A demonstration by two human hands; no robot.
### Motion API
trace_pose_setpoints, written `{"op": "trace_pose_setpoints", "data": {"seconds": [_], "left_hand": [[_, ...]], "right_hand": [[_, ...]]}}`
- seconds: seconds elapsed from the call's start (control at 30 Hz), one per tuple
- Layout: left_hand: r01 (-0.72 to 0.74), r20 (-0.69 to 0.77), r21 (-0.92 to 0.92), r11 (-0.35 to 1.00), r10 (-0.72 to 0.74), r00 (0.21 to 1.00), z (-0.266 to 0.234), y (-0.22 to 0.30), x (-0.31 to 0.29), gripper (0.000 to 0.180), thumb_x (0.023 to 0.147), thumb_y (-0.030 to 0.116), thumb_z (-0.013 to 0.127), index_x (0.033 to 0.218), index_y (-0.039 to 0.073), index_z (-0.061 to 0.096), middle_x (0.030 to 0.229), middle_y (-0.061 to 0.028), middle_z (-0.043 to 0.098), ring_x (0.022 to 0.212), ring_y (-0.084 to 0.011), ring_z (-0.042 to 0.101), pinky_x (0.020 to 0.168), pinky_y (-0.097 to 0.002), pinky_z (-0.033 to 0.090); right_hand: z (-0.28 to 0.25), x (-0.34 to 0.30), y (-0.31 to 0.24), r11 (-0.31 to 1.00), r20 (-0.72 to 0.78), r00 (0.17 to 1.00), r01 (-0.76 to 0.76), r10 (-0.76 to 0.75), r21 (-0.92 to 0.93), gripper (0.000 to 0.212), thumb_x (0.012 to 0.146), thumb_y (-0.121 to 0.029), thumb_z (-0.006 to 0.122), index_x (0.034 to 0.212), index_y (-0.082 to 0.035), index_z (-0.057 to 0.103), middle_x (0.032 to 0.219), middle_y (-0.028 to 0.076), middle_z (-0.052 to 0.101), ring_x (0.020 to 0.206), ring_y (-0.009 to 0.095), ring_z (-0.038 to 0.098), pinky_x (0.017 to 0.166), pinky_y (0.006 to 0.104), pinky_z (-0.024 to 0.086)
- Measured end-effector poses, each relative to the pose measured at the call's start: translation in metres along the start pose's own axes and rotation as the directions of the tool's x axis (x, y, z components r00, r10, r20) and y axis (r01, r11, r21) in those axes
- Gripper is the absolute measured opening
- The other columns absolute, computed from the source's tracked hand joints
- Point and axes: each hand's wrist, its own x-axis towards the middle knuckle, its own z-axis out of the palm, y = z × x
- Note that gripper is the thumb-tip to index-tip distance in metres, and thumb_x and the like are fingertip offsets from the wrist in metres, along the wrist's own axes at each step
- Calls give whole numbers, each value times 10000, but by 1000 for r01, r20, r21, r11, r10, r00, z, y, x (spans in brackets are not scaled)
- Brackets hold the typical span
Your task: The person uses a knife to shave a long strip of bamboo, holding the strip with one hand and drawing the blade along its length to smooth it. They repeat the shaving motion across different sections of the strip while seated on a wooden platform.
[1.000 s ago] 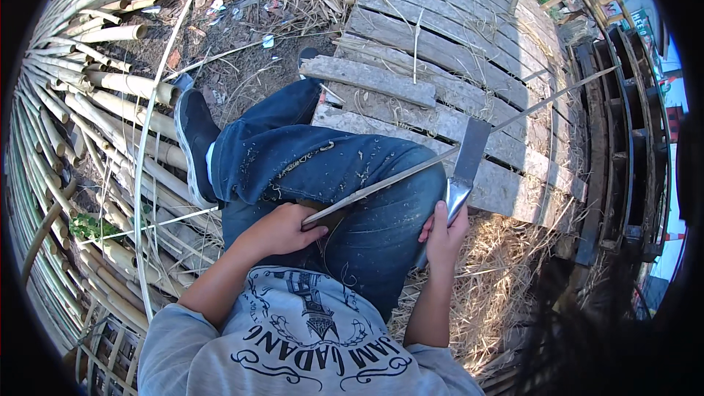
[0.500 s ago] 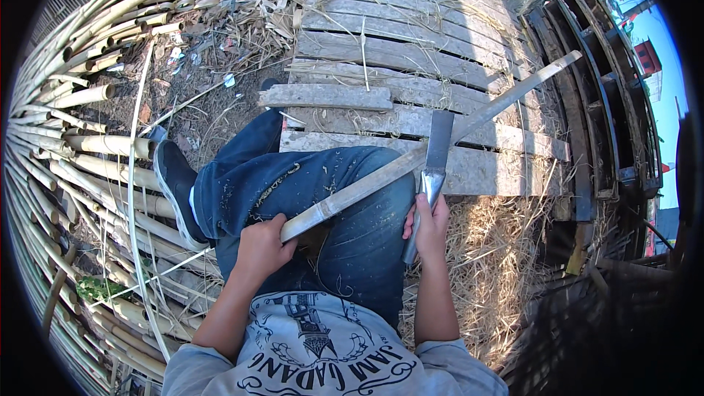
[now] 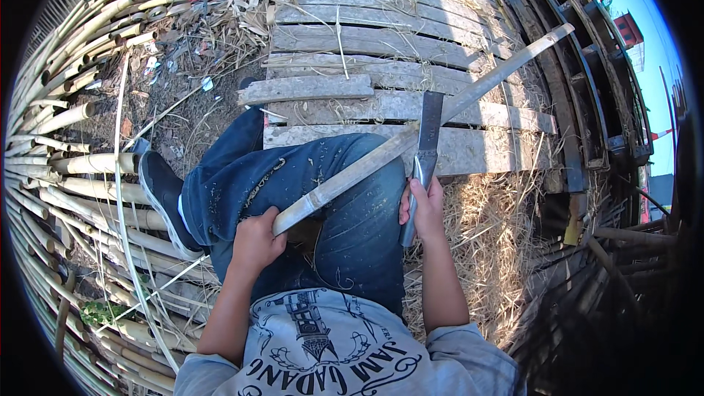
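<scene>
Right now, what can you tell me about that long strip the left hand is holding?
The long strip looks like split bamboo: narrow, fairly straight, pale grey-tan, with a ringed node near its lower end. The left hand grips that end; from there it slants up and rightward in the view, over the blue jeans and past the slatted wooden platform. The metal blade in the right hand crosses in front; whether they touch is unclear.

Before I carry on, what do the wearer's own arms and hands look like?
The left hand and right hand are ungloved, with no rings, watch or bracelets visible. Both forearms are bare; the pale grey T-shirt has short, plain-looking sleeves and a dark chest print.
</scene>
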Motion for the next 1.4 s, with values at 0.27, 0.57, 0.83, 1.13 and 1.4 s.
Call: {"op": "trace_pose_setpoints", "data": {"seconds": [0.27, 0.57, 0.83, 1.13, 1.4], "left_hand": [[-69, -39, 6, 998, 69, 997, 8, -8, -3, 193, 684, 137, 676, 783, 40, 542, 648, -196, 604, 622, -405, 610, 582, -478, 495], [21, 22, 17, 1000, -22, 1000, 2, -1, -9, 195, 726, 156, 680, 816, 39, 552, 664, -210, 614, 646, -409, 623, 600, -490, 501], [155, 208, -57, 986, -141, 968, -11, 66, -16, 230, 865, 209, 629, 937, 3, 554, 709, -268, 618, 724, -462, 615, 621, -505, 488], [188, 347, -133, 973, -132, 928, -20, 89, -14, 202, 896, 99, 534, 1017, -49, 470, 695, -301, 600, 693, -485, 607, 624, -534, 482], [225, 383, -126, 966, -162, 909, -20, 93, -26, 199, 899, 89, 533, 994, -65, 448, 666, -303, 589, 659, -483, 605, 593, -530, 487]], "right_hand": [[-12, 1, 6, 999, 69, 997, -44, 43, 14, 167, 856, -87, 638, 918, -44, 489, 546, 46, 497, 369, 136, 485, 350, 285, 418], [19, -30, -5, 931, -138, 951, 229, -276, -284, 202, 831, -61, 683, 962, -11, 537, 694, 30, 558, 536, 107, 535, 493, 251, 436], [2, -24, -24, 444, 87, 902, 289, -422, -848, 186, 761, -79, 702, 898, -47, 580, 670, 142, 611, 621, 324, 637, 579, 382, 492], [-15, 7, -26, 123, 223, 903, 285, -367, -950, 201, 682, -55, 683, 856, -53, 583, 699, 175, 626, 639, 374, 626, 583, 441, 495], [-66, 80, -42, -7, 0, 901, -3, -434, -1000, 140, 778, -142, 645, 874, -73, 569, 699, 191, 629, 691, 400, 632, 601, 482, 490]]}}
